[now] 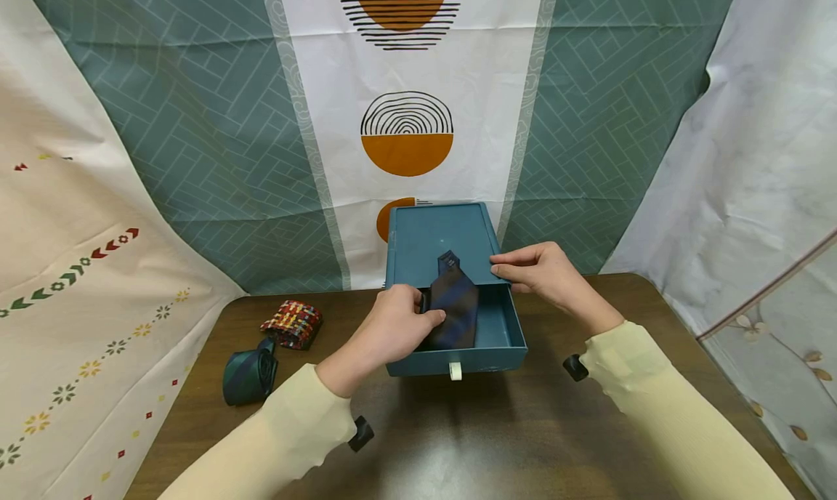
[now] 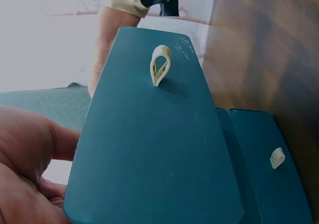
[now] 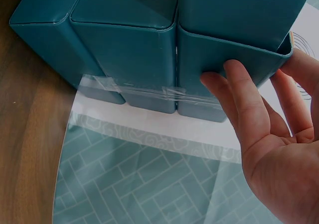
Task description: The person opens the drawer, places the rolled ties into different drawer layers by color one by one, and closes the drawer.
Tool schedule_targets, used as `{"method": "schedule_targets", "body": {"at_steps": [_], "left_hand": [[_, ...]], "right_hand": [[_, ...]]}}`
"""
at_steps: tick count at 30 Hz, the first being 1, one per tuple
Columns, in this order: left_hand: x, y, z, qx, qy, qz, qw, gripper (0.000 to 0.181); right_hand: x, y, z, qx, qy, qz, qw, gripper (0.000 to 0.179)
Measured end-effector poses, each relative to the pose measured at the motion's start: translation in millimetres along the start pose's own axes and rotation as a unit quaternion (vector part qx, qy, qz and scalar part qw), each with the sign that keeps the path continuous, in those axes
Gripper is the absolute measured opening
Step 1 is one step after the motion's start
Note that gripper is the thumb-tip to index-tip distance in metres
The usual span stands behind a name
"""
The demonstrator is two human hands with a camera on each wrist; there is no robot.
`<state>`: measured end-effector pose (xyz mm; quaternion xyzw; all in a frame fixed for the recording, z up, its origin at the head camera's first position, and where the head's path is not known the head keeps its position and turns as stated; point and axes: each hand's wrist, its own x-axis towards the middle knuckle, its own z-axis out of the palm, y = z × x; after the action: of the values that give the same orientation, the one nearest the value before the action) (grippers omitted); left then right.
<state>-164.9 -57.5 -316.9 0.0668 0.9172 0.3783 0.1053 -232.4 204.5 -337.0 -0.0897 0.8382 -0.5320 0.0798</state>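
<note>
A dark blue and brown necktie (image 1: 451, 304) lies partly in the pulled-out top drawer (image 1: 500, 318), with its narrow end up against the lid of the teal drawer box (image 1: 438, 235). My left hand (image 1: 399, 325) holds the necktie at the drawer's left side, thumb over the rim. In the left wrist view the drawer front (image 2: 149, 134) hides the fingertips. My right hand (image 1: 546, 271) grips the box's right front edge; in the right wrist view its fingers (image 3: 241, 84) rest against the side of the casing (image 3: 199, 59).
On the table's left lie a rolled multicolour woven necktie (image 1: 293, 324) and a rolled dark green and blue necktie (image 1: 248, 376). Other teal drawers (image 3: 124, 45) are stacked beneath the top one, joined by clear tape. A patterned curtain (image 1: 216, 144) hangs behind.
</note>
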Motion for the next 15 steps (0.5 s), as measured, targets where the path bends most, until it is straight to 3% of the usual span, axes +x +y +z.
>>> {"method": "schedule_targets", "body": {"at_steps": [7, 15], "left_hand": [[2.3, 2.6, -0.6, 0.013, -0.017, -0.009, 0.9997, 0.033], [0.9, 3.5, 0.4, 0.034, -0.028, 0.006, 0.9990, 0.040]], "right_hand": [[-0.2, -0.6, -0.2, 0.003, -0.001, -0.002, 1.0000, 0.040], [-0.2, -0.4, -0.1, 0.006, -0.002, 0.003, 1.0000, 0.041]]}}
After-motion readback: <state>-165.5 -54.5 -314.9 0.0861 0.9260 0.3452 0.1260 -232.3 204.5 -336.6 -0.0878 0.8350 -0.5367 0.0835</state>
